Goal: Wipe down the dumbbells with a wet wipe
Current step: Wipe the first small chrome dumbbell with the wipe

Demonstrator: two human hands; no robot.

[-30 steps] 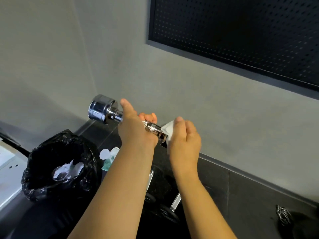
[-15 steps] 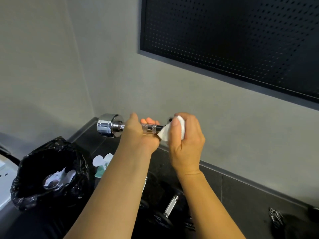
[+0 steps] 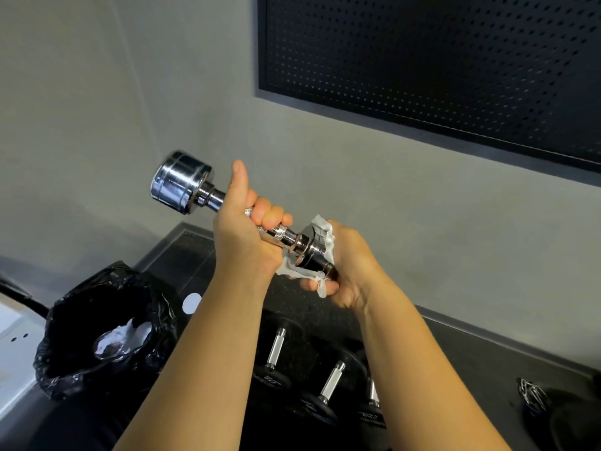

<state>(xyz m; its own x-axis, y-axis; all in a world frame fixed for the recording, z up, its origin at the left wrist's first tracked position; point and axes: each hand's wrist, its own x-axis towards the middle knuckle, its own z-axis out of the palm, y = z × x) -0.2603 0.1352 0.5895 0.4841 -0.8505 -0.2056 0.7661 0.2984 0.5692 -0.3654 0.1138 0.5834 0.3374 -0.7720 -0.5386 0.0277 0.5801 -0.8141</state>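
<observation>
A chrome dumbbell [image 3: 182,183] is held up in the air, tilted down to the right. My left hand [image 3: 244,236] grips its knurled handle, thumb pointing up. My right hand [image 3: 351,268] wraps a white wet wipe [image 3: 322,232] around the dumbbell's near head, which the wipe partly covers. The far head is bare and shiny.
Black dumbbells [image 3: 276,346] with silver handles lie on the dark floor [image 3: 455,369] below my arms. A bin lined with a black bag [image 3: 97,327] holds used wipes at the lower left. A wipe packet [image 3: 192,302] lies beside it. A grey wall and black pegboard [image 3: 439,60] stand behind.
The dumbbell's far head has tilted upward. My right hand with the wipe slid down from the handle onto the near head.
</observation>
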